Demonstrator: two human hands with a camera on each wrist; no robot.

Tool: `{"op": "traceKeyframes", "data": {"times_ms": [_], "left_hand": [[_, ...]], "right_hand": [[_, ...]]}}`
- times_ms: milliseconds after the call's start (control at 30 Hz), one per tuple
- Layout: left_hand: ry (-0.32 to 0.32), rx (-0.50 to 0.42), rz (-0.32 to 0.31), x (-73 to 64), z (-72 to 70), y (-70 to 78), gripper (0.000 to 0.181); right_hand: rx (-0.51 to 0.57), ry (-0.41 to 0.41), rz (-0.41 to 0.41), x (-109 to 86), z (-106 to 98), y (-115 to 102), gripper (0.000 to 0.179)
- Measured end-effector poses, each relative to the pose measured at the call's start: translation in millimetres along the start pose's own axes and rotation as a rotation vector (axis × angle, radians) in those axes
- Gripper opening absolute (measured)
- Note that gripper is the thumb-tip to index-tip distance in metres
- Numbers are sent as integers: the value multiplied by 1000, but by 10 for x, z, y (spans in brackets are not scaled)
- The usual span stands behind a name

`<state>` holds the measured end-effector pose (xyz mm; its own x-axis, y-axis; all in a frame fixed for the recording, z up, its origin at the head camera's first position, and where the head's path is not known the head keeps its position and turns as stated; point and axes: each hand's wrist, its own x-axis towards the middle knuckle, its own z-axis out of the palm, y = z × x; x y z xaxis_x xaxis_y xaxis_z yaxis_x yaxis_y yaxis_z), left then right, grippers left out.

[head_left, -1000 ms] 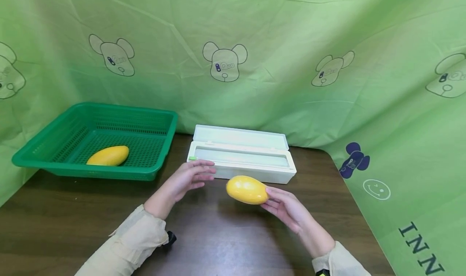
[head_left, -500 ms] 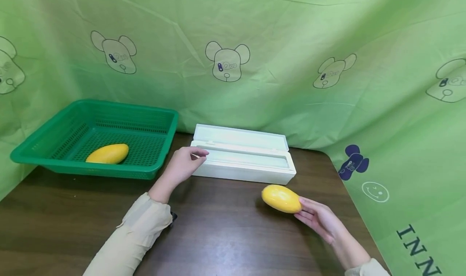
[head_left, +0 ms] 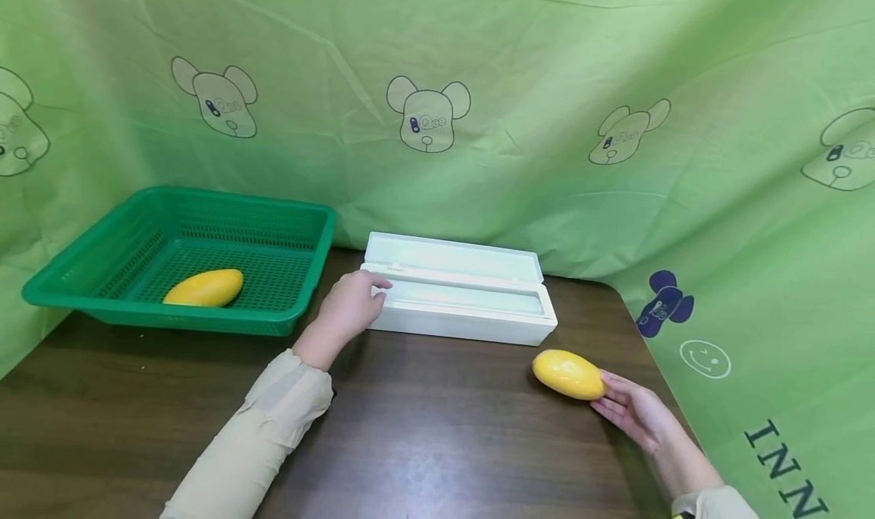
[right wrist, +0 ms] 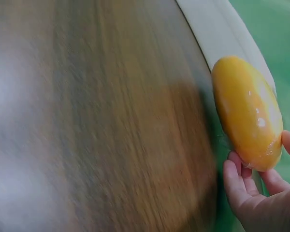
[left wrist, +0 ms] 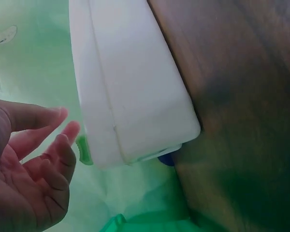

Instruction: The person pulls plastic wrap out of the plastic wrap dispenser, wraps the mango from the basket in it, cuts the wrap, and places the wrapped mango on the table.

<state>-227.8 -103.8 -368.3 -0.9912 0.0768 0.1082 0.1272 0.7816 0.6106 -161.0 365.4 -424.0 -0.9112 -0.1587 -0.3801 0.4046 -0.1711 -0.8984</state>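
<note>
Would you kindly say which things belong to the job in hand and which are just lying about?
Probably in use:
yellow mango in the right hand
white lidded box near the left hand

Probably incidental:
green basket
second mango inside
green curtain

Green Cloth point(head_left: 513, 17) Frames a Dark Worktop point(head_left: 424, 435)

And it's creased fabric right across the back, swinging round along the right side, with pale mouse-eared heads point(head_left: 427, 128) strung out in a row! Over on the right, a dark blue eared shape point(head_left: 661, 306), a white winking smiley point(head_left: 706, 359) just below, then big dark letters point(head_left: 778, 460) reading INN! Down below, brown wood grain, and a soft patch of light point(head_left: 424, 492) gleaming on it!
</note>
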Motion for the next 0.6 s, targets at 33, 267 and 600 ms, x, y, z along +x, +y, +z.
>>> {"op": "traceKeyframes", "data": {"times_ms": [33, 267, 600], "left_hand": [[-5, 14, -7, 7, -5, 4, 25], [-61, 83, -43, 54, -22, 5, 26], [-115, 120, -56, 83, -54, 30, 27]], "right_hand": [[-1, 23, -1, 2, -30, -9, 37], [-25, 86, 3, 24, -167, -54, 33], [-226, 145, 78, 24, -197, -144, 19]]}}
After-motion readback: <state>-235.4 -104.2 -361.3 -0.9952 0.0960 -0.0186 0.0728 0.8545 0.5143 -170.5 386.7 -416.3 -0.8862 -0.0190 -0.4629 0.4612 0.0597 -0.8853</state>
